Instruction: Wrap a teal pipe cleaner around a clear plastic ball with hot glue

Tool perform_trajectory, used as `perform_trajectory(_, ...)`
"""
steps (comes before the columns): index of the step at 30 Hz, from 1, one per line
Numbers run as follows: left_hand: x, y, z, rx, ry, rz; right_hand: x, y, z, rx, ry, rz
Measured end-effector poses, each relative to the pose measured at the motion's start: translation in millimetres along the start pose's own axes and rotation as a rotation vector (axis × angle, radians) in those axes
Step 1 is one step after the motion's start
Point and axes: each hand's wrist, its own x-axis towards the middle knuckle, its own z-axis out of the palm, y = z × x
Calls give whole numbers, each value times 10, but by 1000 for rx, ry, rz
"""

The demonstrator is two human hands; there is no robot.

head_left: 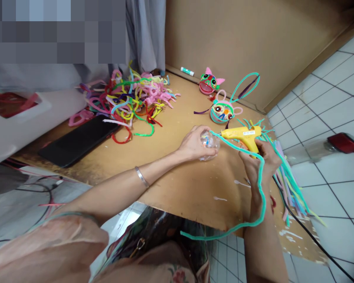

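My left hand [194, 143] is closed around a clear round ball [209, 144] with small coloured bits showing through it. In my right hand [264, 155] is a yellow glue gun [242, 133], its nozzle pointing left at the top of the ball. One end of a long turquoise pipe cleaner [263, 196] meets the ball near the nozzle. From there it runs over my right hand and wrist, then curves back over the table's front edge. Whether its end is stuck to the ball I cannot tell.
Behind stand two decorated balls with faces, one with pink ears [208, 83] and one with looped ears [221, 112]. A heap of bent pipe cleaners [141, 94] and a black phone [79, 139] lie left. Straight pipe cleaners [289, 184] and a black cord [301, 224] are right.
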Motion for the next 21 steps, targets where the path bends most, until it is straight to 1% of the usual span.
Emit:
perform_trajectory(4, -6, 10, -1, 2, 7, 3, 0, 17, 15, -9, 12, -5)
perform_trajectory(8, -4, 8, 2, 7, 6, 6, -6, -15, 4, 26, 15, -13)
perform_trajectory(14, -6, 33, -11, 4, -1, -10, -5, -74, -26, 43, -19, 21)
perform_trajectory(21, -5, 16, -5, 4, 1, 0, -2, -13, -3, 41, -5, 22)
